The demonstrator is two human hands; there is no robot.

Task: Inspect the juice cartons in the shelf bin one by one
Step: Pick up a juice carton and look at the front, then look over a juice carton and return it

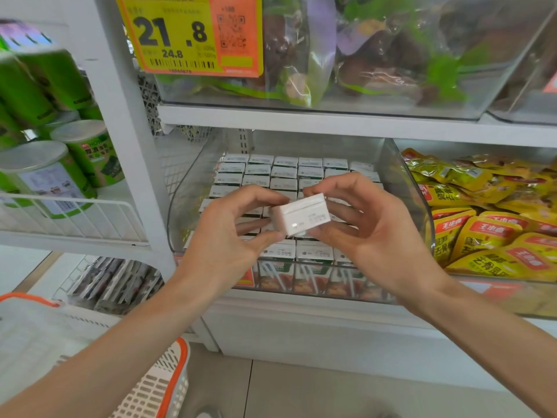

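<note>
A clear plastic shelf bin [401, 173] on the middle shelf holds several rows of small juice cartons [271, 171] standing upright with white tops. One juice carton [301, 215] is lifted above the bin and tipped so its white end faces me. My left hand [229, 233] pinches its left side between thumb and fingers. My right hand [367, 224] grips its right side, with fingertips over the top edge and thumb underneath.
Yellow snack packets [488, 227] fill the bin to the right. Green canisters [51, 176] stand on a wire shelf at left. Bagged goods and a yellow price tag [180, 34] sit on the shelf above. A white and orange basket [162, 384] is below my left arm.
</note>
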